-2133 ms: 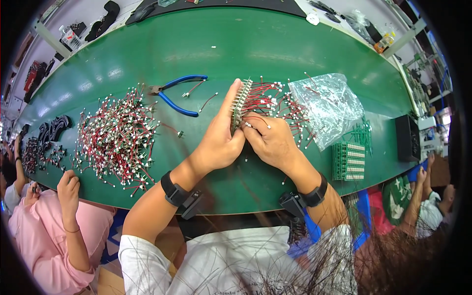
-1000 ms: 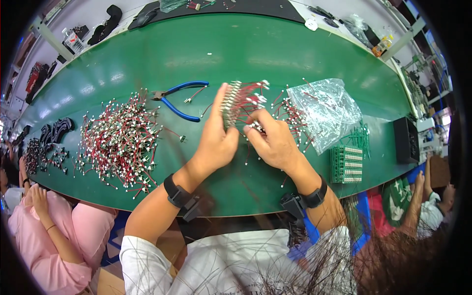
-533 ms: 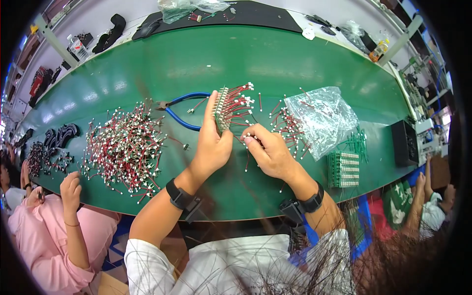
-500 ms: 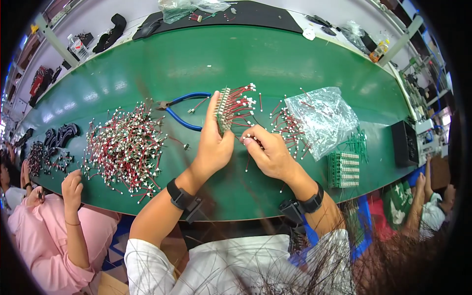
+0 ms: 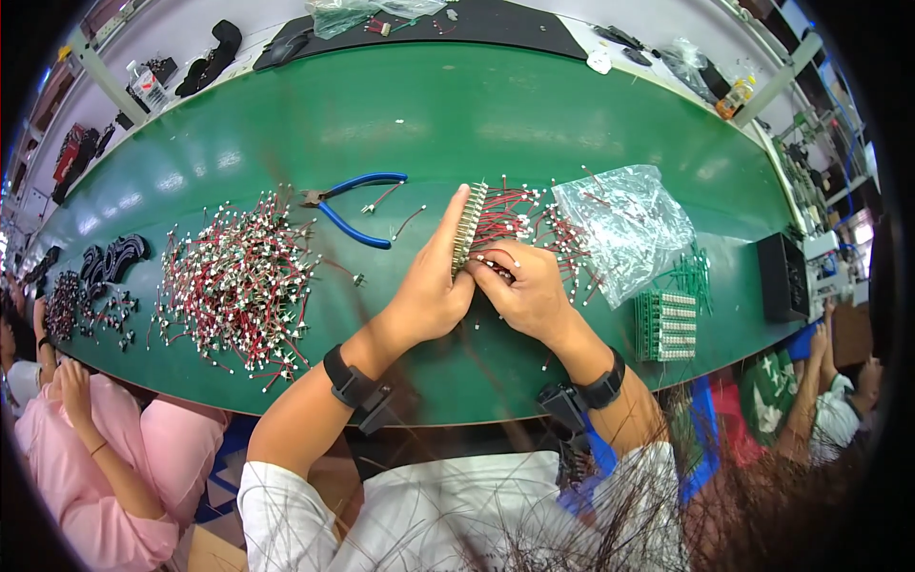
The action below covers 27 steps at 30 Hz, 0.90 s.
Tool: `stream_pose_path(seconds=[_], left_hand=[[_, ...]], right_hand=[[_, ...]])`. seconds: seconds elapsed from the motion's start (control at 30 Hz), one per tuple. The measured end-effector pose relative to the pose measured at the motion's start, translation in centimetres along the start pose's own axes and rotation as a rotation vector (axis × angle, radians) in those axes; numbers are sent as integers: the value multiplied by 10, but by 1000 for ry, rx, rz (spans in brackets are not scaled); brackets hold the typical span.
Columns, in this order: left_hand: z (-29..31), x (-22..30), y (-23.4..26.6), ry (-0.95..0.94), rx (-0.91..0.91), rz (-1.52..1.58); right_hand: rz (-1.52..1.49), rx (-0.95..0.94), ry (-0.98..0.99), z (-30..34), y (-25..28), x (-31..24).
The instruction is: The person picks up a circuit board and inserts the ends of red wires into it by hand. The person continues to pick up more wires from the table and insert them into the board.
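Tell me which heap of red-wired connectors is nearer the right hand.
The smaller heap by the clear plastic bag, just beyond the right hand; the larger heap lies left of the left hand.

Red wires [image 5: 498, 221], green table [image 5: 381, 105], blue-handled pliers [image 5: 347, 227]

Electronics workshop: green bench [image 5: 562, 105] beneath fingers [image 5: 452, 221], wire-lead heap [image 5: 238, 286] and cutters [image 5: 347, 226] left of them; far right, seemingly co-worker [image 5: 831, 427].

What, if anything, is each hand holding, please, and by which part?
The left hand holds the circuit board strip along its left side. The right hand holds a red wire; the fingers hide the gripped part.
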State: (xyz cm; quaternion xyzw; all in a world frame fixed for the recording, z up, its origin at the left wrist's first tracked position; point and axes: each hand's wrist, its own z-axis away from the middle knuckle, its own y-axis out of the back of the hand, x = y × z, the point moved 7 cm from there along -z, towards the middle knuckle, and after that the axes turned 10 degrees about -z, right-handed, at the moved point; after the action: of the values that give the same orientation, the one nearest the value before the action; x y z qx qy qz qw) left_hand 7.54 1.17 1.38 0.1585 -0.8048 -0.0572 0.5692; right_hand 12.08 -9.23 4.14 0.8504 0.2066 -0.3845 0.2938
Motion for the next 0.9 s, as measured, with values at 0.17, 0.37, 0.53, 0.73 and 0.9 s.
stream_pose_path(seconds=[0.17,0.37,0.53,0.73,0.9], left_hand=[[0,0,-1,-18,-34,-32],[2,-3,0,-15,10,14],[-2,7,-7,30,-36,269],[0,10,-6,65,-28,401],[0,12,-5,65,-20,411]], right_hand=[[36,-20,46,3,-1,2],[95,20,130,3,-2,-8],[138,52,160,4,1,-13],[166,45,151,6,-2,-11],[154,64,168,6,0,-12]])
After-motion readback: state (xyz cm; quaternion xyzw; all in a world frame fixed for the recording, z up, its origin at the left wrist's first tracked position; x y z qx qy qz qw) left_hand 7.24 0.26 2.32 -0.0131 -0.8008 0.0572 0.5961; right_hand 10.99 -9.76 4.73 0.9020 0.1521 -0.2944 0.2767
